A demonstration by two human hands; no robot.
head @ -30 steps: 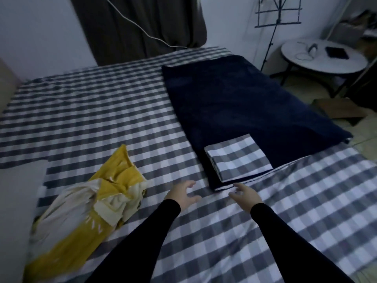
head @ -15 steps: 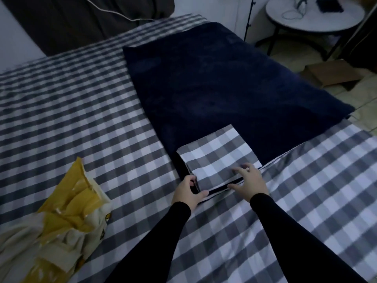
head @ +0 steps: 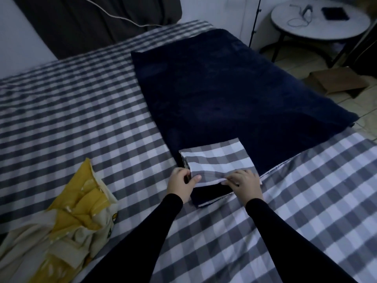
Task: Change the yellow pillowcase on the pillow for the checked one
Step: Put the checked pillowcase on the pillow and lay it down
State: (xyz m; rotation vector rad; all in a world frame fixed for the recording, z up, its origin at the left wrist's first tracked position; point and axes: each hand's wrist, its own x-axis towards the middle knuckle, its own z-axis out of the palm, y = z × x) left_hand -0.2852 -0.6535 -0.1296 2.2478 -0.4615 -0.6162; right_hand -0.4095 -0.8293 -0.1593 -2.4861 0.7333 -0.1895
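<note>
Hands: left hand and right hand pinch folded checked pillowcase (soft cotton rectangle) | on navy blanket

Bedding, colours and patterns
Folded pillowcase: grey-white check. Blanket: plain navy. Crumpled pillowcase, lower left: yellow and cream. Sleeves: black.

One bed carried three loose textiles: one folded checked pillowcase near the middle, one crumpled yellow pillowcase at the near left, and one dark blue blanket spread toward the far right. Two hands were counted, a left hand and a right hand. One round bench stood far right, bearing one dark flat device. One cardboard piece lay on the floor.
</note>
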